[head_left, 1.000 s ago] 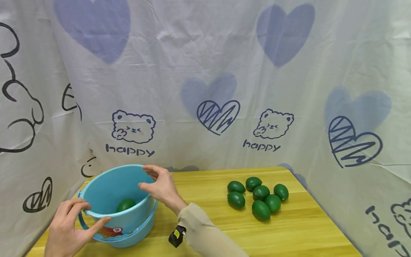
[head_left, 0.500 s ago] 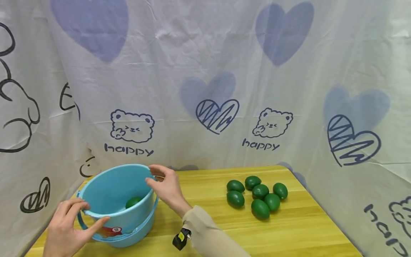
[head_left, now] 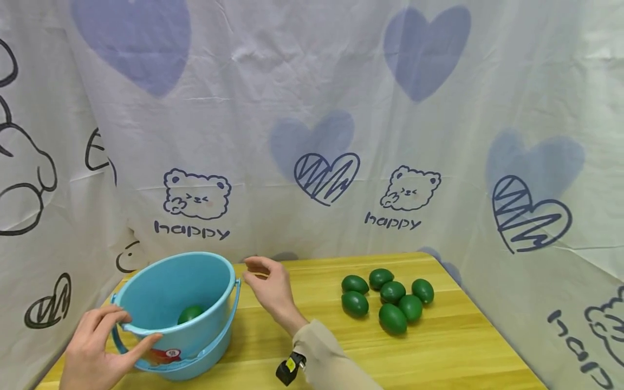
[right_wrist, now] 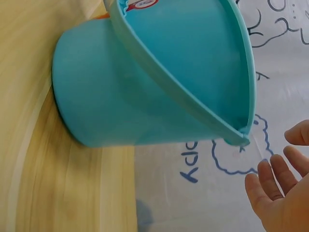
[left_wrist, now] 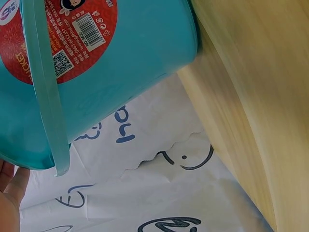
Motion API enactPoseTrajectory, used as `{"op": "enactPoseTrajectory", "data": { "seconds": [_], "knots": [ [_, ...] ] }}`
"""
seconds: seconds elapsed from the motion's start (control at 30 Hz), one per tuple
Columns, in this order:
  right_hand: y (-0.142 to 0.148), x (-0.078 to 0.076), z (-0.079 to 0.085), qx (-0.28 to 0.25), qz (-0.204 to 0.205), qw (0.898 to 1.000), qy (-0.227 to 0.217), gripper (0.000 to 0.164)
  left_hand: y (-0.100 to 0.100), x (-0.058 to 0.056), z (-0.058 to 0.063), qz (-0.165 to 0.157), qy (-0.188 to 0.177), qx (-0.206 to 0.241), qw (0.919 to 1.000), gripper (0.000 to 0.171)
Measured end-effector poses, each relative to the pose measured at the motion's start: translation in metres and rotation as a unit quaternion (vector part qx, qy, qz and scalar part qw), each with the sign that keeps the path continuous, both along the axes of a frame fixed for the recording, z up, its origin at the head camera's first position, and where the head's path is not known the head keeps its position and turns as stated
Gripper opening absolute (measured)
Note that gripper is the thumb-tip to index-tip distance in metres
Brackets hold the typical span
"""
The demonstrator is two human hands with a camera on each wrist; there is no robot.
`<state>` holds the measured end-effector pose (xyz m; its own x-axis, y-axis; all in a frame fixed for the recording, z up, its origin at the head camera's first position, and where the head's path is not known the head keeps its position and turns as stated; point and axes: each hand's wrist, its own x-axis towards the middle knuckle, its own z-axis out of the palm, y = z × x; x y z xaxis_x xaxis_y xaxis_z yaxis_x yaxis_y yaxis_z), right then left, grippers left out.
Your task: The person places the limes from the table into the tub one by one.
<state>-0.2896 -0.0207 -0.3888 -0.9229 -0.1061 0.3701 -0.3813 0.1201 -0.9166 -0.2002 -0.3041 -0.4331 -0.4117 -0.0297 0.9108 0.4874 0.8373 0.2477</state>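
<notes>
A light blue bucket (head_left: 205, 325) with a red label stands on the table at the left of the head view, its mouth tilted towards me. Inside it lies one dark green oval fruit (head_left: 190, 313). My left hand (head_left: 95, 346) holds the bucket at its near left rim, fingertips at the edge and thumb along the front. Just right of the bucket, my right hand (head_left: 273, 290) hovers with nothing in it, fingers loosely bent and apart from the rim. In the right wrist view that hand (right_wrist: 285, 188) is clear of the bucket (right_wrist: 96, 96) and its handle (right_wrist: 164, 82).
Several more dark green oval fruits (head_left: 392, 292) lie grouped on the right half of the yellow wood-grain table (head_left: 463, 346). A white printed curtain (head_left: 312, 81) hangs behind and at both sides. A small black device (head_left: 291, 368) sits at the right wrist.
My right hand has moved right, away from the bucket's rim. The fruit inside has shifted about on the bottom. My left hand stays at the rim.
</notes>
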Motion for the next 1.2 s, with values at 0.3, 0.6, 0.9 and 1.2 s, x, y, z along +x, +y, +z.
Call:
{"op": "enactPoseTrajectory", "data": {
  "seconds": [0.3, 0.6, 0.9, 1.2],
  "knots": [
    [0.021, -0.001, -0.014, -0.003, -0.024, 1.0, -0.004, 0.021, 0.0, -0.001, -0.001, 0.008, 0.005, -0.004, 0.9999, 0.08],
    [0.054, -0.005, -0.035, 0.024, -0.047, 0.998, -0.025, 0.02, 0.001, -0.001, 0.0, 0.003, 0.004, 0.002, 1.0, 0.081],
    [0.086, -0.012, -0.053, 0.027, -0.091, 0.994, -0.059, 0.019, 0.001, -0.003, 0.0, 0.01, 0.009, 0.001, 0.9999, 0.082],
    [0.115, -0.017, -0.068, 0.067, -0.155, 0.984, -0.051, 0.029, 0.003, -0.002, -0.001, 0.015, 0.004, 0.007, 0.9999, 0.082]
  ]
}}
